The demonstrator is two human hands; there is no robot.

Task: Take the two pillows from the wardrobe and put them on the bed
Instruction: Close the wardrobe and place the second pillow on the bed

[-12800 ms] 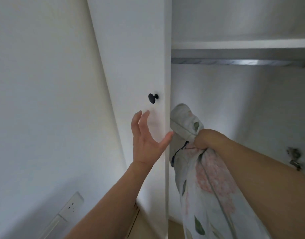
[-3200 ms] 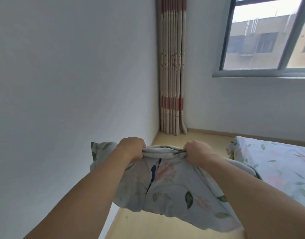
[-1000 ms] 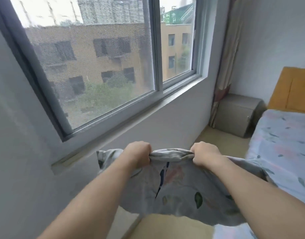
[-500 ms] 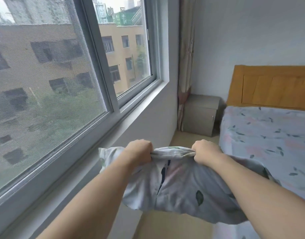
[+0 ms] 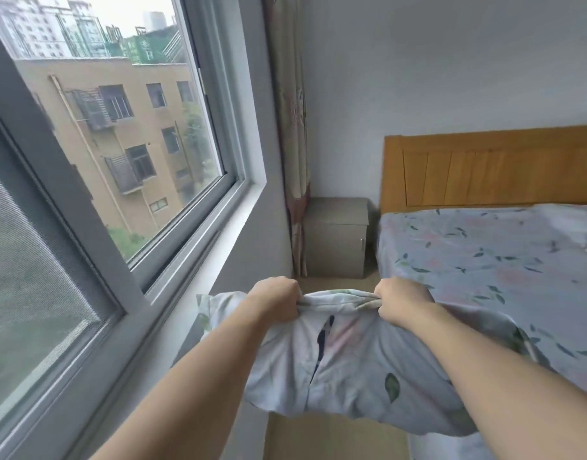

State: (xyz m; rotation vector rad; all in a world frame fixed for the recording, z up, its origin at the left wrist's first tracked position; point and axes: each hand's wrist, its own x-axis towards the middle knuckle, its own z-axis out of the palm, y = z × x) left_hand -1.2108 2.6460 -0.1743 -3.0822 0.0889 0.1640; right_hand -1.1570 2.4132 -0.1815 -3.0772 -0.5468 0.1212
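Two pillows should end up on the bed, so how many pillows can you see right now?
1. The floral pillow hangs beside the bed, gripped along its top edge by the left hand and right hand. Another may be out of view.

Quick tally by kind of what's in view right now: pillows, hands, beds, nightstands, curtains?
Pillows: 1, the floral pillow, gripped by both hands
Hands: 2, left hand and right hand
Beds: 1, bed with wooden headboard
Nightstands: 1, grey nightstand
Curtains: 1, curtain
Total: 6
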